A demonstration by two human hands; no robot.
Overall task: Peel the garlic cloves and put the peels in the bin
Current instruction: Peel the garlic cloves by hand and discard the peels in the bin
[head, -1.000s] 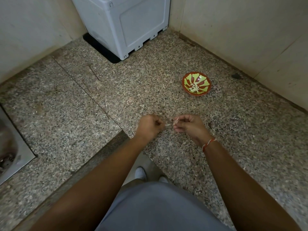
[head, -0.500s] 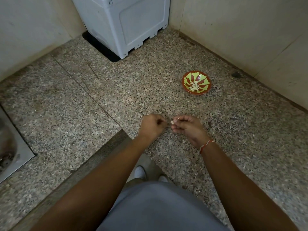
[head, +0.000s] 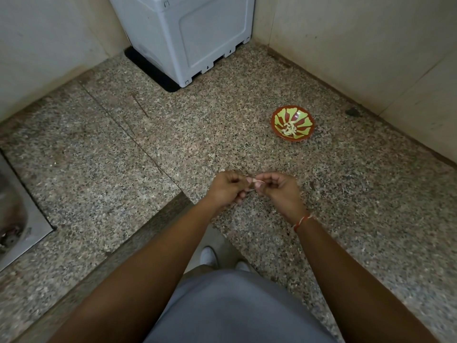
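Over the front edge of the speckled granite counter [head: 173, 134], my left hand [head: 228, 190] and my right hand [head: 280, 191] meet with curled fingers. Between their fingertips they pinch a small pale garlic clove [head: 254, 181] with a bit of papery peel showing. My right wrist wears a red-and-white thread. Farther back on the right sits a small red bowl with a green pattern [head: 277, 120], holding several pale garlic pieces [head: 289, 128].
A grey-white plastic appliance [head: 188, 33] stands in the back corner on a black mat. Tiled walls close the back and right. A steel sink [head: 14, 219] is set into the counter at far left. My shoes [head: 210, 256] show below the counter edge.
Both hands have stayed close together on the clove, working it with small finger movements; the left hand's fingers have shifted a little under the clove. The bowl has not moved.
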